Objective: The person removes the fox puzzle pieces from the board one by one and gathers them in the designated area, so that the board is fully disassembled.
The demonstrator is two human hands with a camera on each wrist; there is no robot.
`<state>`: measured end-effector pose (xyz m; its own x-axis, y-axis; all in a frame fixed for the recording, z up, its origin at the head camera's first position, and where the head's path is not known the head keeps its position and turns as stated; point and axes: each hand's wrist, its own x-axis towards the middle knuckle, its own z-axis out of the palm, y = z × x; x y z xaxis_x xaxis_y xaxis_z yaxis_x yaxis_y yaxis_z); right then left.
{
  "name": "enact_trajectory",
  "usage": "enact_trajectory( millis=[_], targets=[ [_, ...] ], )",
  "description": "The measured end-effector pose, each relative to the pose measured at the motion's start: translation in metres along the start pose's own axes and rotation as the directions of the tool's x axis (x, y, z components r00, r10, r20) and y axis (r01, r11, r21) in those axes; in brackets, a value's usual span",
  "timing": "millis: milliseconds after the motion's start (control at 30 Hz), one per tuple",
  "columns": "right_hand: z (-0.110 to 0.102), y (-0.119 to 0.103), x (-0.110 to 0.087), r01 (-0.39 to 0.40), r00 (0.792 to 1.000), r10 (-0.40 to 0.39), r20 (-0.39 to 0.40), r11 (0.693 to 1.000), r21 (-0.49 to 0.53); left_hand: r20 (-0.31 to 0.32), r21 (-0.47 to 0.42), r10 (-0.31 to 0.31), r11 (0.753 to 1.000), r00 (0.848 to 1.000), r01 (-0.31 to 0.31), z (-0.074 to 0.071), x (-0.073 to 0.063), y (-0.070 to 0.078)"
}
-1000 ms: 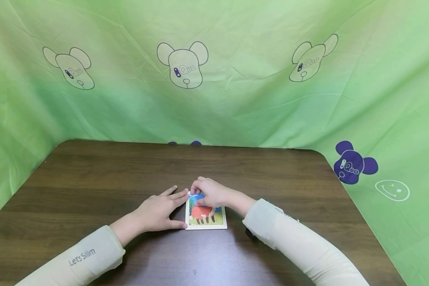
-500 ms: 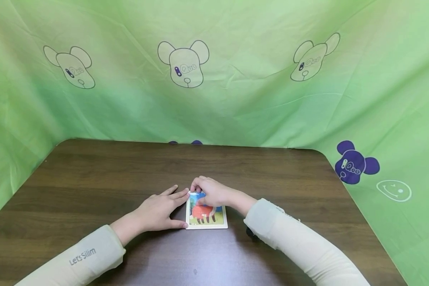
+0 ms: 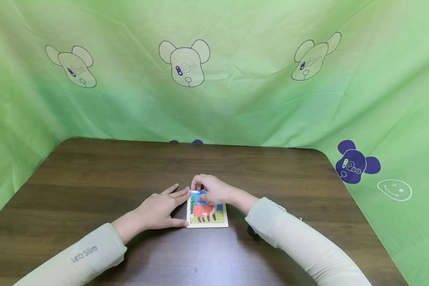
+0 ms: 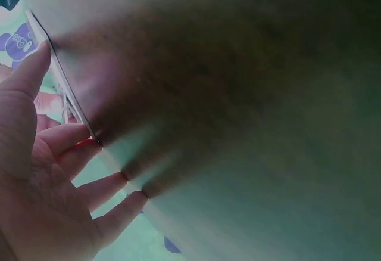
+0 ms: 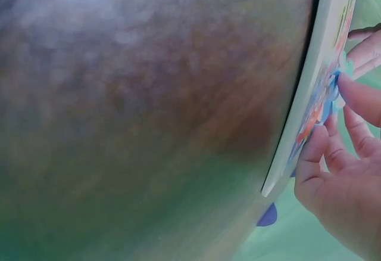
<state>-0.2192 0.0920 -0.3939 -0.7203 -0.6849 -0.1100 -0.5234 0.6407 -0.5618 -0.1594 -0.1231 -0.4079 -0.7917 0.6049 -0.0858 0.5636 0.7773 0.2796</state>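
Observation:
A small jigsaw puzzle in a white tray [image 3: 207, 227] lies flat on the table, its picture showing a red animal with dark legs under a blue sky. My left hand [image 3: 156, 210] rests at the tray's left side, fingers spread, with the thumb at the near corner and fingertips near the far one. Over the upper part of the picture, my right hand [image 3: 216, 190] pinches a blue puzzle piece [image 5: 329, 99] between thumb and fingers. In the right wrist view that piece tilts up from the picture. The right hand hides the puzzle's upper right part in the head view.
The dark wooden table [image 3: 93, 174] has rounded far corners. Behind it and along both sides hangs a green curtain [image 3: 243, 107] printed with bear heads. Something small and black [image 3: 252, 232] shows under the right sleeve cuff.
My right thumb and fingers have shifted slightly toward the far side of the tray, baring a little more of the picture. The left hand holds its place and the view has drifted slightly.

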Motion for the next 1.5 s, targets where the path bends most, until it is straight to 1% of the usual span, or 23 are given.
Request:
enact_trajectory(
  millis=[100,267,467,767,933,1000,1167,1233,1333,1500],
  targets=[
    [0.0,0.0,0.0,-0.007,1.0,0.007,-0.01,1.0,-0.001,-0.001,0.0,0.004,1.0,1.0,-0.004,-0.001,0.001,0.0],
    [0.0,-0.001,0.001,0.013,1.0,-0.013,-0.024,1.0,-0.008,-0.003,0.008,0.004,1.0,1.0,-0.004,-0.001,0.001,-0.001],
    [0.0,-0.002,0.0,-0.005,1.0,0.005,-0.008,0.999,0.054,0.004,0.006,0.004,1.0,1.0,-0.004,0.0,0.001,-0.001],
    [0.001,0.003,0.0,0.021,1.0,-0.019,-0.017,0.991,0.129,0.005,0.014,0.0,1.0,1.0,0.0,0.001,0.0,-0.001],
    [-0.002,0.006,-0.003,0.022,1.0,-0.018,-0.019,0.98,0.197,0.009,0.017,-0.014,1.0,1.0,0.014,0.001,-0.001,0.0],
    [-0.003,0.006,-0.005,0.006,1.0,-0.002,-0.018,0.973,0.232,0.013,0.012,-0.02,1.0,1.0,0.02,0.0,-0.001,0.0],
    [-0.007,0.008,-0.009,-0.016,1.0,0.021,-0.009,0.943,0.332,0.018,0.005,-0.023,1.0,1.0,0.023,0.0,0.0,0.001],
    [-0.008,0.008,-0.011,-0.009,1.0,0.012,-0.004,0.931,0.366,0.02,0.006,-0.021,1.0,1.0,0.021,0.0,0.0,0.001],
    [-0.009,0.011,-0.013,0.007,1.0,-0.008,0.001,0.926,0.377,0.021,0.003,-0.021,1.0,1.0,0.021,0.0,0.0,0.002],
    [-0.011,0.015,-0.016,0.031,0.999,-0.036,0.008,0.932,0.361,0.024,-0.001,-0.03,1.0,0.999,0.031,0.0,0.0,0.002]
  ],
)
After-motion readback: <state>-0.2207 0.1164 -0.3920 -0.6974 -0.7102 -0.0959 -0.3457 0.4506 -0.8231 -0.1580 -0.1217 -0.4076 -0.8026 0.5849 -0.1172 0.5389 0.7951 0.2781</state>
